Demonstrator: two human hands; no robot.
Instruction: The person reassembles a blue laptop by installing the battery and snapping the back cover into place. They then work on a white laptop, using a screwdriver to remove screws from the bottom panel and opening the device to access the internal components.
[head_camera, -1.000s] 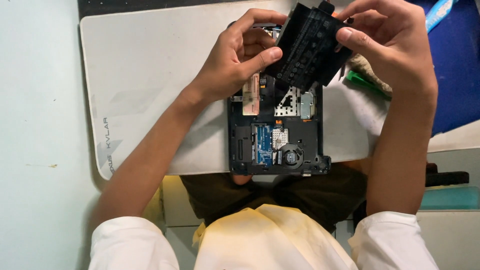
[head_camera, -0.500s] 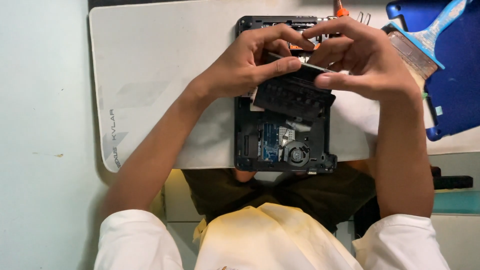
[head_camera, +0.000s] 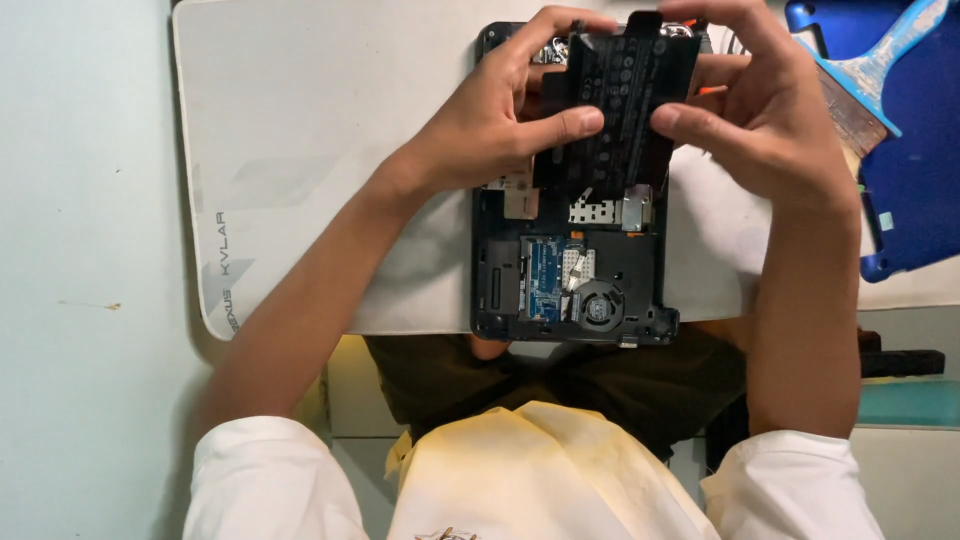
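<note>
You hold a flat black battery pack (head_camera: 620, 110) in both hands at top centre of the frame, above the open laptop base (head_camera: 570, 270) that lies on the white mat (head_camera: 320, 130). Left hand (head_camera: 500, 120) grips the pack's left edge, thumb pressed across its face, fingers curled over the top. Right hand (head_camera: 760, 120) grips the right edge, thumb on the face, fingers wrapped behind. Both are clenched on the pack, neither released.

The pack is lifted and looks tilted, its lower edge close to the exposed boards; whether it touches them cannot be told. To handle it well, judging from this: keep both thumbs flat, keep the pack level so no corner drags across the blue circuit board (head_camera: 545, 275) or the round fan (head_camera: 597, 303) at lower centre. Don't bend it. Watch for any cable under the lower edge; none shows clearly here.

Pose: your left forearm comes in diagonally from lower left, wrist bent inward. The right forearm runs nearly straight up the right side, wrist bent over the pack. White sleeves at the bottom corners.

Around: a paintbrush (head_camera: 860, 80) with a light blue handle lies on a dark blue tray (head_camera: 920, 200) at upper right, near your right hand, not touching. A bit of orange shows behind the right fingers; too hidden to name.
</note>
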